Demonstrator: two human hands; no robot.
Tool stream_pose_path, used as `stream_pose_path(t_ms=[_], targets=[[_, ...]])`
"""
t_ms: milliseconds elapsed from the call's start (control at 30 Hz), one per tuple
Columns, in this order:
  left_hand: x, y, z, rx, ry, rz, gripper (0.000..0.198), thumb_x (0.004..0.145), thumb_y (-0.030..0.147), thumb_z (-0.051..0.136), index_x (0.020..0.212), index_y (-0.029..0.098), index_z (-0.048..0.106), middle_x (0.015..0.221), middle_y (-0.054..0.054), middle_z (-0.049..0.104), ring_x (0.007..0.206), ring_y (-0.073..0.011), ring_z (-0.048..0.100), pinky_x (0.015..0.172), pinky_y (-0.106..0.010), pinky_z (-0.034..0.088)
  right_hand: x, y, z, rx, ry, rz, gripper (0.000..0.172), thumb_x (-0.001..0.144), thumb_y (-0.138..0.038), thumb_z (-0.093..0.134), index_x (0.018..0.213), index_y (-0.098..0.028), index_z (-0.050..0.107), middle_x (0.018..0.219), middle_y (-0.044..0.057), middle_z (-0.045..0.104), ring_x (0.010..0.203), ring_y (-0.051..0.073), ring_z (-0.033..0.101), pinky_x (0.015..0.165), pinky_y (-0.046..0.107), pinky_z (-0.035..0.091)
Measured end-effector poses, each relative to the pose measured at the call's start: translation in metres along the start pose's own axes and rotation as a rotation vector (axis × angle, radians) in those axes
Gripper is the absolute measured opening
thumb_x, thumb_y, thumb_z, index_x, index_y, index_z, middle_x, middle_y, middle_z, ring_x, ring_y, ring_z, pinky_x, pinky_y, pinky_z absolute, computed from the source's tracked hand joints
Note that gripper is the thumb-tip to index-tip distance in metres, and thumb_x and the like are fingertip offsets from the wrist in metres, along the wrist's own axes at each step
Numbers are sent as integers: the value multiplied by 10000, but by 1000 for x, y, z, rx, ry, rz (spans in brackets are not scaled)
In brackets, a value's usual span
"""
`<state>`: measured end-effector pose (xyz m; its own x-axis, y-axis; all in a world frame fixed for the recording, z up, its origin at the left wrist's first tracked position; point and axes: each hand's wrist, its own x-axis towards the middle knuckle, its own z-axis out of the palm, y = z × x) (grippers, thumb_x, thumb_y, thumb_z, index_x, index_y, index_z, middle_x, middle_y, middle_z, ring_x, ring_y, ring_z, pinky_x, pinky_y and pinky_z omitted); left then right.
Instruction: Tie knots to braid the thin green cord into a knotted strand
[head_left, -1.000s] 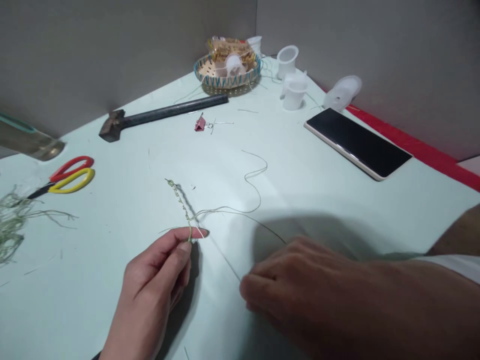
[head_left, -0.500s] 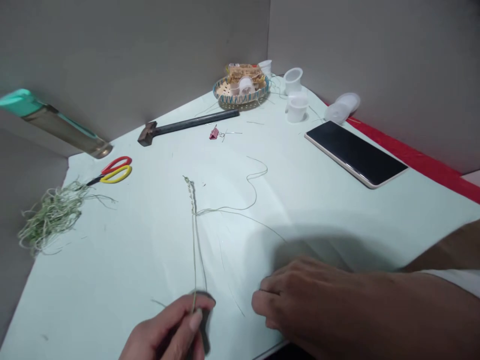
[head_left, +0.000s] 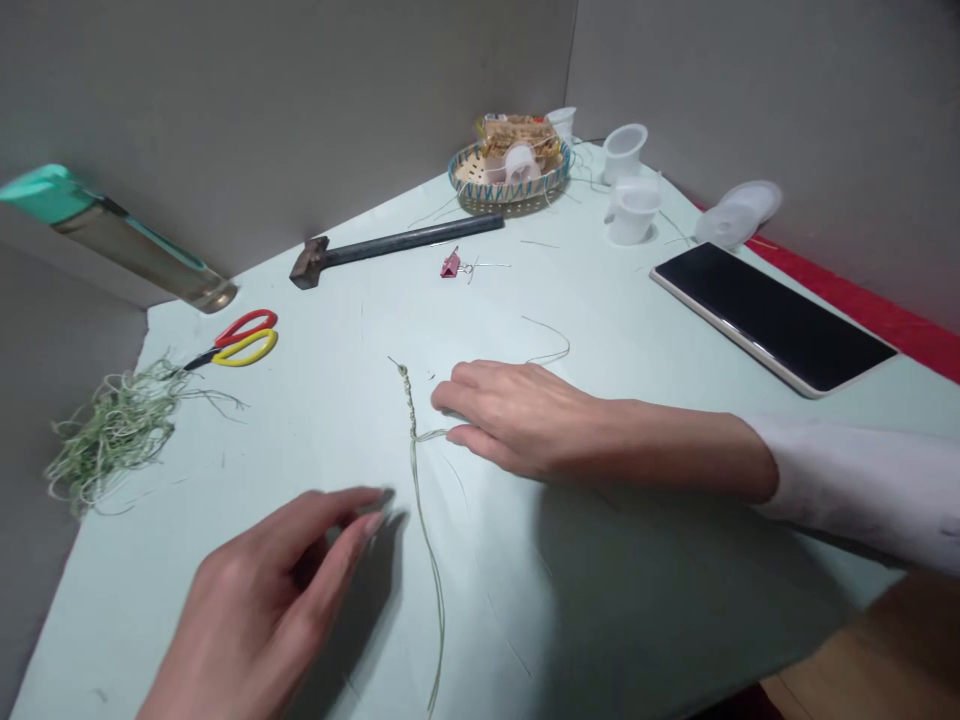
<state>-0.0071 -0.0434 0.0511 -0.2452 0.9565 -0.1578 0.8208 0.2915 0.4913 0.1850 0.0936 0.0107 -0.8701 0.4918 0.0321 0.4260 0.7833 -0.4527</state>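
Observation:
On the table lies a short knotted green cord [head_left: 410, 405], with a small knot at its far end. Two long loose strands [head_left: 431, 560] run from it toward the near edge. Thinner side strands [head_left: 430, 435] pass to the right and disappear under my right hand [head_left: 517, 418]. That hand is low over them, palm down, thumb and index fingertips apart; whether it touches them is hidden. My left hand [head_left: 300, 580] hovers left of the long strands, holding nothing, with a gap between thumb and index finger.
Tangled green thread [head_left: 112, 435] and red-and-yellow scissors [head_left: 244, 340] lie at left, near a bottle [head_left: 135, 245]. Farther back are a hammer [head_left: 397, 245], a pink binder clip [head_left: 451, 264] and a basket [head_left: 510, 192]. White plastic cups [head_left: 632, 215] and a phone [head_left: 772, 315] are at right.
My left hand has let go of the long strands and moved left and up. My right hand has moved from the near right to the side strands beside the knotted cord.

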Motion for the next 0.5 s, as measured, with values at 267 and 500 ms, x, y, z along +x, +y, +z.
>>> stream_pose_path(t_ms=[267,500], targets=[[50,-1,34,-25,-70,64,250,825,496,565,914,263,577,727,17,616,599,-173,537,593,-297,390,10,-2,17,-59,61,-6,114,883,-134,443,797,-157,514,799,35,503,694,144,403,514,285,217],[49,0,36,-76,-63,103,141,865,393,545,834,258,568,821,8,600,701,-175,539,629,-299,380,5,-6,11,47,66,79,109,855,-152,457,777,-147,534,809,28,565,702,133,472,560,284,290]])
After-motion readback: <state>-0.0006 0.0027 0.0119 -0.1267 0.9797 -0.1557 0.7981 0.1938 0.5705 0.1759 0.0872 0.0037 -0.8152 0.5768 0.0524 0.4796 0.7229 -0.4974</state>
